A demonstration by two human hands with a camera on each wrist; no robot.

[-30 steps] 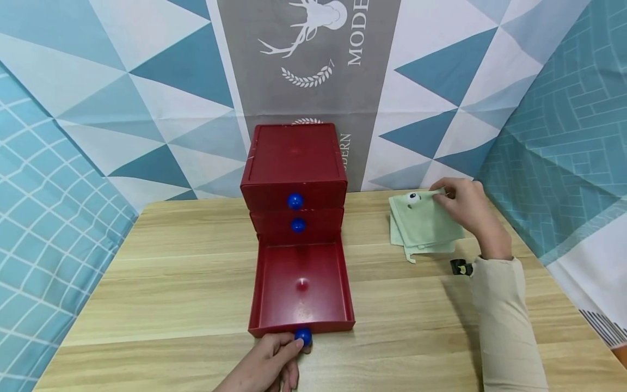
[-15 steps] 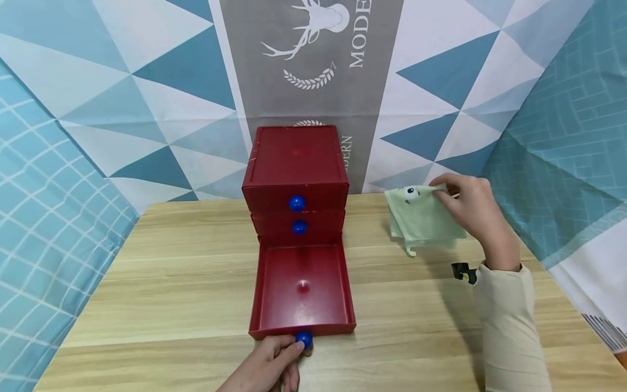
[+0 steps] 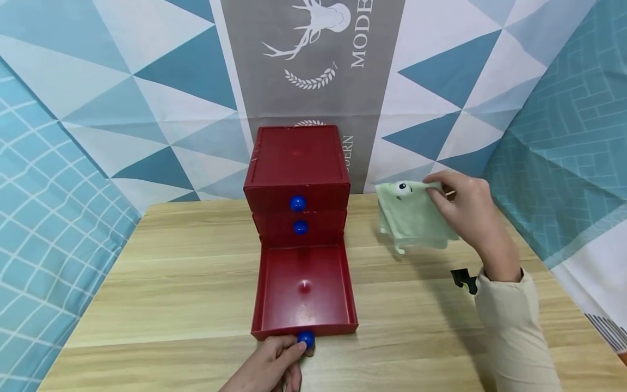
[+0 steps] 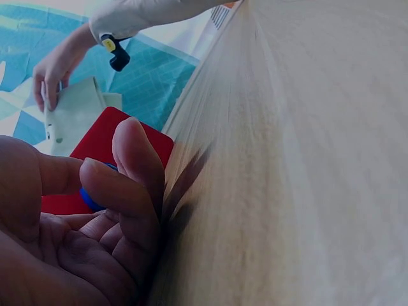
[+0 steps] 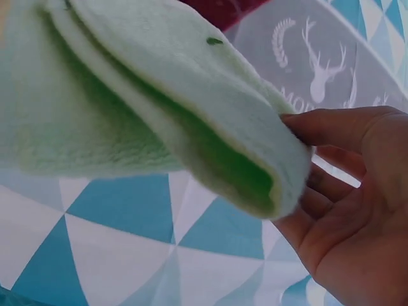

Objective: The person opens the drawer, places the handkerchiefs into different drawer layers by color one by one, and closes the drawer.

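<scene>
At the front of the pulled-out bottom drawer (image 3: 305, 288), my left hand (image 3: 274, 362) pinches its blue knob (image 3: 306, 340) between thumb and fingers. The drawer belongs to a dark red drawer cabinet (image 3: 296, 155), and its inside is bare. To the right, my right hand (image 3: 462, 204) grips a pale green folded towel (image 3: 416, 215) by its upper edge, thumb in front. The towel hangs above the table with a white eye patch at its upper left. In the right wrist view the towel's thick folded layers (image 5: 210, 140) show beside the thumb.
Two upper drawers with blue knobs (image 3: 297, 203) are closed above the open one. A wooden table (image 3: 186, 294) bears the cabinet, with a patterned cloth wall (image 3: 431, 71) behind and tiled-print cloth at both sides. A small black camera (image 3: 464, 280) sits at the right wrist.
My right hand has raised the towel off the table and carried it slightly left, toward the cabinet. My left hand stays on the knob, and the drawer stays out.
</scene>
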